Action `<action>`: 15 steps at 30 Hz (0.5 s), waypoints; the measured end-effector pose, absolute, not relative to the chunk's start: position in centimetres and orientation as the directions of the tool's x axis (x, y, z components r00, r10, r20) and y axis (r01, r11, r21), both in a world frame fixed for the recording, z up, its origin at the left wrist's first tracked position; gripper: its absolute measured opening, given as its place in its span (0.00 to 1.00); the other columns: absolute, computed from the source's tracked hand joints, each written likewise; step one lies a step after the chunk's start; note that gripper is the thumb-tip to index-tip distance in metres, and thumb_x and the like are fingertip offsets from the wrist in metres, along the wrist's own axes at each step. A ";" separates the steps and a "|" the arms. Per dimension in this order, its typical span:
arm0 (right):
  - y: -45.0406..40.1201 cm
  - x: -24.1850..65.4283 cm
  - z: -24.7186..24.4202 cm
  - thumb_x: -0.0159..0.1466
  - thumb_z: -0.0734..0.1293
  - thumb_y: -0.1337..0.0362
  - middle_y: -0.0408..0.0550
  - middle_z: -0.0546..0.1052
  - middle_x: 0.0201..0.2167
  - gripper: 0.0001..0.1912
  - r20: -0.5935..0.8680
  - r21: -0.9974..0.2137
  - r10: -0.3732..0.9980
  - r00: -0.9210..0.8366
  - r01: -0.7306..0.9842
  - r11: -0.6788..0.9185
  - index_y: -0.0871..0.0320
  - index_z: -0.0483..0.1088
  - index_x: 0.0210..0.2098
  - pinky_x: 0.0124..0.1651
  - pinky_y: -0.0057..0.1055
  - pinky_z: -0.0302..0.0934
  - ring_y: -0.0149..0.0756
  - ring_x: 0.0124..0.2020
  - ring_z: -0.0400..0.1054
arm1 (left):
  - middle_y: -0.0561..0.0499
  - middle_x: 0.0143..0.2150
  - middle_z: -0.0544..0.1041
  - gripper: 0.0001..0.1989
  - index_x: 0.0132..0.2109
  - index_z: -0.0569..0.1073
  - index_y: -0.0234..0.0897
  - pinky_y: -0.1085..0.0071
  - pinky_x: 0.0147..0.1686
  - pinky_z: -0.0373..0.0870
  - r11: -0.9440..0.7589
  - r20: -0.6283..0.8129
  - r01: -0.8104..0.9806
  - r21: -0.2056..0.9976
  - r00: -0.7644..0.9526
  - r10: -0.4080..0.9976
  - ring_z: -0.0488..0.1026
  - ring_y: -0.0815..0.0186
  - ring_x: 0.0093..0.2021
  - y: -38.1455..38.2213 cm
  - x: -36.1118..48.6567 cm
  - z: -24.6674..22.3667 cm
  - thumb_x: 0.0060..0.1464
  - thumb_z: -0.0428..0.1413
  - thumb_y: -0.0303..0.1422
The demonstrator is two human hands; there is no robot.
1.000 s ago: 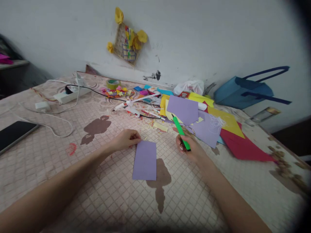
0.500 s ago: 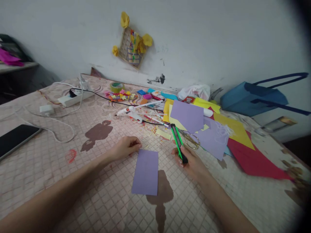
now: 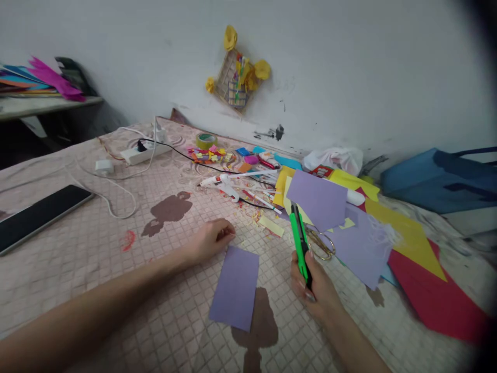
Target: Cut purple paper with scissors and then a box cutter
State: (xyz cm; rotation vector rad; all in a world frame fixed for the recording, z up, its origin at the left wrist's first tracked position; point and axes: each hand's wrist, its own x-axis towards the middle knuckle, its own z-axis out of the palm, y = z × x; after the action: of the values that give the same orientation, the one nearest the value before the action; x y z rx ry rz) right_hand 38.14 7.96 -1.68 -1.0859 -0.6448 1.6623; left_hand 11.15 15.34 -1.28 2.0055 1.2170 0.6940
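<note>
My right hand (image 3: 316, 285) is wrapped round a green and black utility knife (image 3: 298, 241), which points up and away from me; no bare blade shows. Brass-coloured scissors (image 3: 321, 243) lie just beyond that hand, partly under paper. My left hand (image 3: 213, 239) rests on the tablecloth with its fingers curled in, and nothing shows in them. Close below its fingertips is the top edge of a small purple paper rectangle (image 3: 235, 287), flat on the cloth. A pale yellow paper strip (image 3: 271, 226) lies between the hands, further off.
A white glue gun (image 3: 223, 184), paper scraps and a tape roll (image 3: 206, 140) are at the back. Purple (image 3: 318, 194), yellow (image 3: 407, 233) and red sheets (image 3: 435, 295) overlap on the right, near a blue bag (image 3: 435, 178). Left are a phone (image 3: 42, 212) and power strip (image 3: 145, 153).
The view has swung left, so most things appear further right. My right hand has moved a little away from the small purple rectangle, tilting the utility knife. My left hand stays beside the paper.
</note>
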 end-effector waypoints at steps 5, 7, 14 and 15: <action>8.2 38.0 -1.3 0.61 0.64 0.48 0.34 0.63 0.11 0.18 -0.347 -0.806 0.932 -0.101 -0.476 -0.352 0.59 0.67 0.34 0.11 0.18 0.38 0.17 0.07 0.44 | 0.51 0.33 0.72 0.07 0.37 0.72 0.35 0.76 0.28 0.61 -0.360 0.102 0.601 0.713 0.420 0.902 0.67 0.71 0.28 15.2 12.1 -1.4 0.54 0.52 0.33; 8.2 37.9 -1.4 0.61 0.64 0.48 0.34 0.63 0.11 0.19 -0.329 -0.822 0.939 -0.099 -0.459 -0.336 0.59 0.67 0.34 0.11 0.18 0.38 0.18 0.07 0.44 | 0.51 0.35 0.73 0.07 0.38 0.73 0.36 0.75 0.29 0.62 -0.377 0.096 0.623 0.685 0.436 0.895 0.69 0.70 0.30 15.2 12.7 -1.3 0.52 0.55 0.34; 8.0 37.5 -1.6 0.62 0.63 0.47 0.37 0.66 0.15 0.20 -0.256 -0.918 0.963 -0.086 -0.290 -0.270 0.60 0.66 0.35 0.13 0.18 0.40 0.18 0.09 0.50 | 0.51 0.32 0.72 0.02 0.32 0.73 0.35 0.73 0.32 0.63 -0.458 0.134 0.591 0.664 0.509 0.851 0.67 0.68 0.29 18.6 14.9 0.0 0.49 0.55 0.28; 8.0 37.5 -1.5 0.62 0.62 0.47 0.37 0.66 0.15 0.20 -0.251 -0.924 0.964 -0.093 -0.274 -0.267 0.60 0.66 0.35 0.13 0.18 0.40 0.18 0.10 0.50 | 0.49 0.36 0.72 0.04 0.35 0.73 0.35 0.72 0.34 0.63 -0.465 0.165 0.572 0.676 0.497 0.852 0.66 0.69 0.30 19.2 15.2 0.2 0.51 0.54 0.28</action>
State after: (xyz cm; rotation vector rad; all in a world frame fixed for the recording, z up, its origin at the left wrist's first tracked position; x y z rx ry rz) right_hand 37.46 7.96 -1.53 -1.1469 -0.8929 1.5650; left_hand 15.16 19.15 0.20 2.1938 1.1655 0.6697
